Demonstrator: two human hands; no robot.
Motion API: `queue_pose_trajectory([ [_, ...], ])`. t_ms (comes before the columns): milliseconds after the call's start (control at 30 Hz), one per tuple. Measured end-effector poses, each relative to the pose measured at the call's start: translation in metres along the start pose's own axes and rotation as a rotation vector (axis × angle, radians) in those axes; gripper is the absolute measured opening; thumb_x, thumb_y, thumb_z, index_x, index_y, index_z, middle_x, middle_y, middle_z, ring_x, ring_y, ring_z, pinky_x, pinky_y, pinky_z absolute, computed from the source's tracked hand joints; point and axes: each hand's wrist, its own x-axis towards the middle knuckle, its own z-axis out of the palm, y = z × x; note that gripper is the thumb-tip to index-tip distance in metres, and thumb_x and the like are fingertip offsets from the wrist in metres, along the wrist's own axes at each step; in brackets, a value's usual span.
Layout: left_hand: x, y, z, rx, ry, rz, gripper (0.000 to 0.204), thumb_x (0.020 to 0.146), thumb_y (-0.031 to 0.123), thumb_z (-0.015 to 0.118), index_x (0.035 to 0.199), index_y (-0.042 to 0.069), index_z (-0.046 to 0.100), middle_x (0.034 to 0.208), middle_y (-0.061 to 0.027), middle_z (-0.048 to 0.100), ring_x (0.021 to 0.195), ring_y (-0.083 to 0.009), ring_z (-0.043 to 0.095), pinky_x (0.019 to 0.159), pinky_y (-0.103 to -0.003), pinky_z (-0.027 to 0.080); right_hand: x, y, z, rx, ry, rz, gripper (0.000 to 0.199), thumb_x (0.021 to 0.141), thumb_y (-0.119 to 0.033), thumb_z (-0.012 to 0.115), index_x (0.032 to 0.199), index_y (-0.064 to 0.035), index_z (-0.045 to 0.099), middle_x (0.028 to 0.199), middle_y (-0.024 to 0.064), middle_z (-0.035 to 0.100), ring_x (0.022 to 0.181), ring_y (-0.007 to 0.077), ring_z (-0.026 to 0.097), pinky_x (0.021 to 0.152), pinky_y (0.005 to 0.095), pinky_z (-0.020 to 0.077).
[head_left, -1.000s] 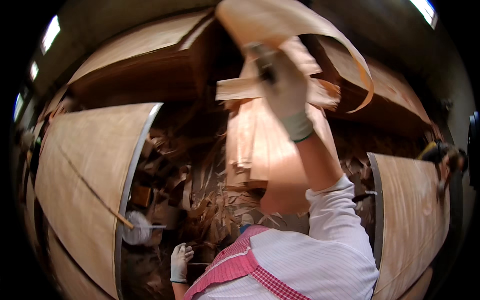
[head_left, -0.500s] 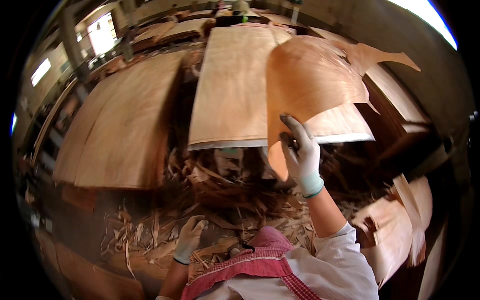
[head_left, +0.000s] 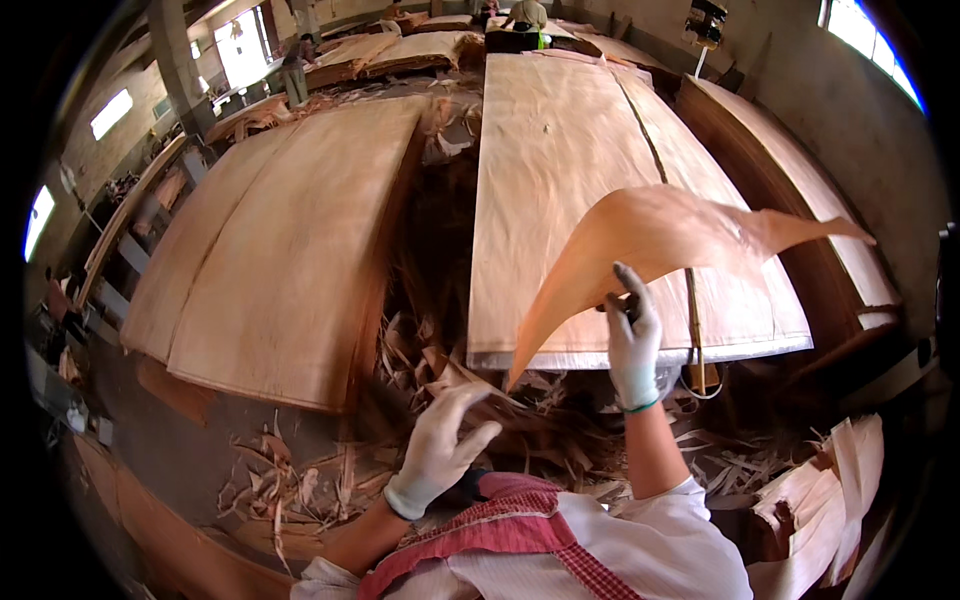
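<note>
A thin, curled piece of wood veneer (head_left: 640, 232) arches over the near right part of the middle veneer stack (head_left: 560, 190). Its ragged tail stretches out to the right. My right hand (head_left: 634, 345), in a white glove with darkened fingertips, is closed on the veneer's near edge. Lower and to the left, my gloved left hand (head_left: 445, 445) is open, thumb apart from the fingers, with nothing visible in it. It hovers above loose scraps, left of the stack's near edge. A long dark gap runs lengthwise in the stack's top sheets.
Another broad veneer stack (head_left: 290, 250) lies to the left, and a taller one (head_left: 800, 180) along the right wall. Torn veneer scraps (head_left: 290, 475) litter the floor. Bent offcuts (head_left: 815, 500) lean at lower right. Two people (head_left: 296, 75) are farther back, among more stacks.
My right hand has lowered with the veneer, which now sags over the stack. My left hand has risen and moved right, its fingers stretching out. The view has shifted left.
</note>
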Motion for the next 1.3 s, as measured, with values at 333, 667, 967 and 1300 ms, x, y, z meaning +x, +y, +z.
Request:
queue_pose_trajectory([
  [333, 0.192, -0.149, -0.034, -1.261, -0.101, -0.467, 0.047, 0.1, 0.038, 0.046, 0.133, 0.005, 0.047, 0.132, -0.0082, 0.054, 0.12, -0.0184, 0.051, 0.104, -0.034, 0.04, 0.022, 0.058, 0.185, 0.101, -0.067, 0.252, 0.052, 0.091, 0.002, 0.055, 0.141, 0.0033, 0.04, 0.129, 0.0102, 0.053, 0.111, 0.0169, 0.055, 0.101, 0.0288, 0.0386],
  [667, 0.351, -0.307, -0.133, -1.06, 0.281, -0.677, 0.021, 0.092, 0.02, 0.063, 0.109, 0.007, 0.061, 0.105, -0.0023, 0.063, 0.093, -0.0132, 0.06, 0.082, -0.03, 0.051, 0.026, 0.159, 0.315, 0.546, 0.389, 0.823, 0.042, 0.095, -0.011, 0.056, 0.135, -0.0038, 0.046, 0.122, 0.0104, 0.056, 0.08, 0.0153, 0.064, 0.073, 0.0287, 0.0501],
  [967, 0.457, -0.354, -0.174, -1.09, 0.062, -0.585, 0.02, 0.095, 0.018, 0.058, 0.109, 0.004, 0.063, 0.101, -0.0023, 0.064, 0.085, -0.0101, 0.062, 0.073, -0.026, 0.054, 0.073, 0.21, 0.316, 0.254, 0.729, 1.075, 0.046, 0.096, -0.024, 0.054, 0.14, -0.0178, 0.04, 0.104, 0.0072, 0.063, 0.065, 0.0113, 0.06, 0.044, 0.0209, 0.0349],
  [1300, 0.653, -0.426, -0.166, -1.059, -0.135, -0.497, 0.021, 0.095, 0.019, 0.057, 0.106, 0.002, 0.062, 0.096, -0.0048, 0.065, 0.084, -0.0124, 0.064, 0.079, -0.028, 0.054, 0.217, 0.291, 0.319, -0.128, 0.971, 0.594, 0.027, 0.097, -0.022, 0.055, 0.117, -0.0067, 0.064, 0.082, -0.0009, 0.061, 0.058, 0.0077, 0.057, 0.045, 0.0197, 0.0351],
])
